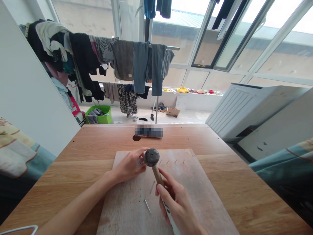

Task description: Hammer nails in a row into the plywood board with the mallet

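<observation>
My right hand [174, 199] is wrapped around the wooden handle of a hammer [158, 176]. Its round dark head [152, 157] is raised toward the camera, just right of my left fingertips. With fingers bent together, my left hand [132, 164] rests at the far left part of a worn wooden board [195, 195]; the hammer head partly covers its fingertips, so whatever they pinch is hidden. Several nails [175, 161] stand upright in a row on the board to the right. Below the hammer head lie a loose nail [147, 206] and a fainter one [152, 187].
The board lies on a wood-grain table [73, 176]. A pixelated dark object [149, 131] sits near the table's far edge, beside a round hole [136, 138]. Beyond are a clothes-laden drying rack [168, 48], a green basket [105, 118] and a white ridged panel [230, 107].
</observation>
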`<state>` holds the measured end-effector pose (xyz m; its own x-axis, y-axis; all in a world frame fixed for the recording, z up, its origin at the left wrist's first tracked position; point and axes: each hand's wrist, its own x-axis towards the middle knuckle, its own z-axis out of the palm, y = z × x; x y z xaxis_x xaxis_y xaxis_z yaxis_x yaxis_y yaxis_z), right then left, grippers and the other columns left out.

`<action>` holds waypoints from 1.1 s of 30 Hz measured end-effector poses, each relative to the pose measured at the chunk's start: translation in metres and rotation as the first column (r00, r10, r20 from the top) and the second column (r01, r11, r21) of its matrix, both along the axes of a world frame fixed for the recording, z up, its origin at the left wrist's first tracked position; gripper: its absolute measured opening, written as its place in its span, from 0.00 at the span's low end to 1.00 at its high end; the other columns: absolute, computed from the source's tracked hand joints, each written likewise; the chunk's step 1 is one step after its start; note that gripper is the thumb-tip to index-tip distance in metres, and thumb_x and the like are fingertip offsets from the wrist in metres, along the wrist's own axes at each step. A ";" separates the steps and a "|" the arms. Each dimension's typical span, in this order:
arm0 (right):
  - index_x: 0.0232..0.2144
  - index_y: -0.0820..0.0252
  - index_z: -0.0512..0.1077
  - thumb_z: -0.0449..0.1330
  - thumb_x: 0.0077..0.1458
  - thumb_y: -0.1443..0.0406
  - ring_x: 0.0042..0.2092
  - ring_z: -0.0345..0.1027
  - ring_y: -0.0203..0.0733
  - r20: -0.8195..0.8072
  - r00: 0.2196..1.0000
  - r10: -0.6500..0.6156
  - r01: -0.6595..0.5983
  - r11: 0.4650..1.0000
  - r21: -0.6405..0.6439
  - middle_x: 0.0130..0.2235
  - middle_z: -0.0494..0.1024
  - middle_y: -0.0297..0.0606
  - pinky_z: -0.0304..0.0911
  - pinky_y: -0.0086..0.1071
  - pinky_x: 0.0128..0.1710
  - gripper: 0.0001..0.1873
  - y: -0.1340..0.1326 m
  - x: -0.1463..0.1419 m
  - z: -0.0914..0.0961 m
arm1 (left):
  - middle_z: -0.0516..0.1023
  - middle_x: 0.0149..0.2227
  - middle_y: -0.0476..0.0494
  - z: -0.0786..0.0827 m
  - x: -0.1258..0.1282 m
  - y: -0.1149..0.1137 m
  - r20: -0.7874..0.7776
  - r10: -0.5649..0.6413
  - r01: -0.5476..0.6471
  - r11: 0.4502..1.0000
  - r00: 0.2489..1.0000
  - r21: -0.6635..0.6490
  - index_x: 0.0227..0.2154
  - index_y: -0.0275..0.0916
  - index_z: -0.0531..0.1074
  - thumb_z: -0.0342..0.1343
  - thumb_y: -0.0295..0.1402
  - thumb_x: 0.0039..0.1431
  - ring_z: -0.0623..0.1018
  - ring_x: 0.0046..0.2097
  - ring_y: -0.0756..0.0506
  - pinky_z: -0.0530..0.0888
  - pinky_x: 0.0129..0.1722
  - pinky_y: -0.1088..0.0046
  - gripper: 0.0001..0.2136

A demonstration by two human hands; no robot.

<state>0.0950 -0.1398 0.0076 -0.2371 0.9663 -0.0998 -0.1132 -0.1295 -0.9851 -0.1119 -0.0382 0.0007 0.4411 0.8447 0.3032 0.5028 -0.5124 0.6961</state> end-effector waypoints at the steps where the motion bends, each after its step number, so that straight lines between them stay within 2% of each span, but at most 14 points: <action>1: 0.62 0.54 0.68 0.60 0.62 0.51 0.15 0.62 0.26 -0.007 1.000 0.006 -0.006 1.000 -0.010 0.32 0.72 0.30 0.56 0.20 0.10 0.29 0.000 0.001 0.003 | 0.79 0.43 0.43 0.003 -0.001 -0.001 -0.007 -0.018 0.018 1.000 1.000 0.010 0.53 0.40 0.67 0.57 0.24 0.51 0.79 0.45 0.42 0.74 0.48 0.67 0.24; 3: 0.62 0.55 0.68 0.61 0.62 0.51 0.15 0.61 0.26 -0.027 1.000 -0.006 0.005 1.000 -0.023 0.32 0.71 0.30 0.57 0.20 0.10 0.29 0.001 0.003 0.008 | 0.77 0.44 0.43 0.013 0.000 -0.006 -0.047 0.000 0.003 0.998 0.999 0.062 0.50 0.39 0.67 0.57 0.26 0.54 0.78 0.45 0.42 0.74 0.47 0.66 0.19; 5: 0.63 0.55 0.66 0.61 0.62 0.51 0.16 0.60 0.26 -0.053 0.996 -0.075 0.074 0.997 -0.027 0.31 0.71 0.29 0.59 0.21 0.11 0.31 0.002 0.005 0.014 | 0.75 0.41 0.42 0.025 0.005 -0.015 -0.143 0.053 -0.031 0.988 0.988 0.154 0.43 0.39 0.68 0.56 0.28 0.57 0.76 0.44 0.42 0.74 0.45 0.66 0.11; 6: 0.63 0.55 0.66 0.61 0.61 0.51 0.16 0.60 0.26 -0.062 0.990 -0.125 0.123 0.992 -0.027 0.30 0.71 0.29 0.60 0.22 0.11 0.32 0.002 0.006 0.016 | 0.75 0.39 0.42 0.032 0.009 -0.021 -0.217 0.054 -0.008 0.979 0.975 0.206 0.40 0.39 0.68 0.56 0.29 0.58 0.76 0.42 0.42 0.73 0.43 0.65 0.08; 8: 0.63 0.56 0.66 0.62 0.60 0.50 0.16 0.60 0.28 -0.069 0.974 -0.218 0.217 0.976 -0.024 0.29 0.71 0.29 0.60 0.23 0.11 0.33 0.003 0.009 0.020 | 0.74 0.37 0.43 0.043 0.021 -0.036 -0.400 -0.016 0.138 0.950 0.916 0.279 0.37 0.39 0.69 0.55 0.29 0.59 0.74 0.40 0.41 0.72 0.42 0.64 0.03; 10: 0.63 0.57 0.66 0.64 0.59 0.50 0.17 0.60 0.29 -0.070 0.957 -0.280 0.280 0.960 -0.019 0.28 0.71 0.29 0.61 0.23 0.11 0.34 0.004 0.011 0.023 | 0.75 0.37 0.42 0.048 0.035 -0.053 -0.558 -0.088 0.302 0.904 0.825 0.303 0.37 0.39 0.70 0.56 0.31 0.60 0.74 0.41 0.40 0.71 0.43 0.62 0.04; 14: 0.61 0.58 0.68 0.66 0.56 0.50 0.18 0.59 0.30 -0.085 0.948 -0.308 0.305 0.951 -0.042 0.28 0.71 0.29 0.59 0.23 0.10 0.35 0.006 0.012 0.025 | 0.77 0.39 0.39 0.038 0.054 -0.080 -0.716 -0.082 0.438 0.837 0.693 0.329 0.43 0.35 0.72 0.56 0.27 0.60 0.74 0.41 0.39 0.70 0.41 0.61 0.09; 17: 0.62 0.58 0.67 0.66 0.55 0.49 0.17 0.58 0.29 -0.081 0.956 -0.282 0.278 0.959 -0.055 0.28 0.70 0.28 0.60 0.24 0.11 0.37 0.006 0.010 0.025 | 0.77 0.40 0.37 0.025 0.059 -0.086 -0.760 -0.057 0.477 0.808 0.647 0.345 0.44 0.33 0.73 0.55 0.25 0.59 0.74 0.39 0.40 0.69 0.37 0.63 0.11; 20: 0.62 0.60 0.67 0.66 0.55 0.48 0.17 0.57 0.30 -0.065 0.963 -0.262 0.260 0.965 -0.040 0.25 0.68 0.27 0.60 0.24 0.11 0.38 0.006 0.009 0.023 | 0.78 0.40 0.36 0.022 0.060 -0.087 -0.767 0.023 0.421 0.825 0.641 0.377 0.45 0.34 0.74 0.55 0.24 0.59 0.75 0.37 0.40 0.69 0.34 0.63 0.11; 24: 0.63 0.59 0.66 0.66 0.55 0.48 0.17 0.59 0.30 -0.061 0.962 -0.268 0.265 0.963 -0.047 0.27 0.69 0.28 0.59 0.24 0.10 0.38 0.006 0.009 0.022 | 0.77 0.36 0.37 0.030 0.056 -0.087 -0.774 0.098 0.319 0.873 0.625 0.368 0.42 0.36 0.74 0.57 0.24 0.56 0.75 0.35 0.39 0.68 0.31 0.62 0.11; 29: 0.63 0.62 0.65 0.66 0.55 0.48 0.17 0.59 0.31 -0.053 0.960 -0.274 0.272 0.961 -0.043 0.25 0.68 0.26 0.59 0.24 0.10 0.40 0.007 0.009 0.021 | 0.77 0.34 0.40 0.034 0.055 -0.085 -0.816 0.014 0.362 0.892 0.578 0.272 0.39 0.35 0.73 0.61 0.23 0.49 0.75 0.32 0.41 0.68 0.29 0.64 0.13; 31: 0.63 0.62 0.65 0.66 0.55 0.49 0.17 0.59 0.30 -0.054 0.960 -0.276 0.273 0.961 -0.046 0.26 0.69 0.27 0.59 0.24 0.10 0.40 0.008 0.009 0.021 | 0.77 0.34 0.41 0.036 0.052 -0.080 -0.803 -0.021 0.364 0.898 0.596 0.247 0.38 0.35 0.72 0.61 0.22 0.47 0.76 0.33 0.40 0.70 0.30 0.65 0.13; 33: 0.63 0.60 0.66 0.66 0.55 0.49 0.17 0.60 0.30 -0.057 0.956 -0.286 0.284 0.958 -0.049 0.28 0.71 0.29 0.59 0.24 0.10 0.38 0.008 0.009 0.022 | 0.77 0.35 0.42 0.041 0.043 -0.072 -0.752 -0.064 0.330 0.921 0.657 0.209 0.37 0.36 0.71 0.61 0.20 0.46 0.77 0.35 0.40 0.71 0.33 0.66 0.14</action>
<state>0.1038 -0.1319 0.0293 0.0408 0.9902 -0.1333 -0.2126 -0.1218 -0.9695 -0.0689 -0.1103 0.0421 0.7737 0.6325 0.0351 0.6335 -0.7722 -0.0497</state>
